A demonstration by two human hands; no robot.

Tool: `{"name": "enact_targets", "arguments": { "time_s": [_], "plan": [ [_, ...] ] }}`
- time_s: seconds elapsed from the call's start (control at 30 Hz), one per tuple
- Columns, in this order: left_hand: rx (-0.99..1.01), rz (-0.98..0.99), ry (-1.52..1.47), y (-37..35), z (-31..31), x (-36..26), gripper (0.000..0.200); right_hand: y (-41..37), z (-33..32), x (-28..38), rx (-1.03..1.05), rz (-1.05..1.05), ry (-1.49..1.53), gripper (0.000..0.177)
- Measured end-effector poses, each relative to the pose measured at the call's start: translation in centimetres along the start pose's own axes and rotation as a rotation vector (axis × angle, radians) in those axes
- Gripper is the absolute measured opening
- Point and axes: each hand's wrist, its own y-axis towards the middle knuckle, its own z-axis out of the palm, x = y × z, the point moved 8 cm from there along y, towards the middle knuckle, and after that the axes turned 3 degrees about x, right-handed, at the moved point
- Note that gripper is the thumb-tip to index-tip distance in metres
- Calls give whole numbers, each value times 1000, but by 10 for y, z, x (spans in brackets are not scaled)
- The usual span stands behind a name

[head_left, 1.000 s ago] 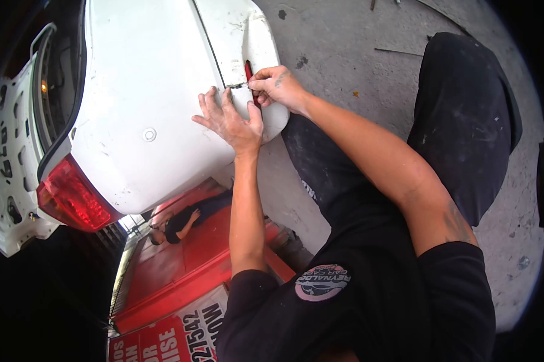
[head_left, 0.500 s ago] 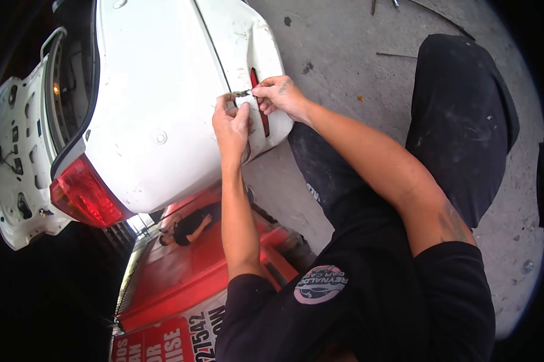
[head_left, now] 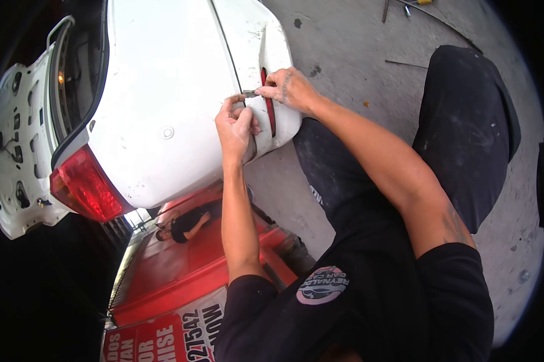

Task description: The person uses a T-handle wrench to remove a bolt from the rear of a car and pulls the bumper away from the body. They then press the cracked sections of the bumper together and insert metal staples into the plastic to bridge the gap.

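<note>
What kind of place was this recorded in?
Probably a car repair workshop: the white car has a jagged break in its rear bumper, the black shirt bears a "CAR" logo, and a thin dark rod lies on the gray concrete floor.

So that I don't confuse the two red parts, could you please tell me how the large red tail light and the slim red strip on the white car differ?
The large red tail light is broad and blocky, whereas the slim red strip is long and narrow. The tail light has no hand over it, while the right hand partly covers the strip. Both are red and set into the white car.
</note>
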Motion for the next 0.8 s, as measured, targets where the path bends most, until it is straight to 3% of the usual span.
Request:
{"name": "enact_targets", "arguments": {
  "time_s": [0.27, 0.37, 0.43, 0.53, 0.63, 0.8],
  "plan": [
    [31, 14, -22, 1, -4, 3, 36, 19, 1, 12, -42, -161, -271, 53],
    [29, 8, -25, -1, -3, 2, 34, 17, -8, 24, -52, -145, -259, 48],
    [30, 9, -34, -1, -3, 3, 33, 20, -2, 19, 149, 14, -254, 43],
    [32, 9, -54, -1, -4, 5, 33, 20, -3, 21, 189, 46, -239, 40],
    [34, 19, -54, -1, -3, 6, 34, 17, -8, 26, 107, -73, -90, 36],
    [35, 27, -41, -1, -3, 3, 33, 20, -2, 20, 171, -64, -74, 34]
  ]
}}
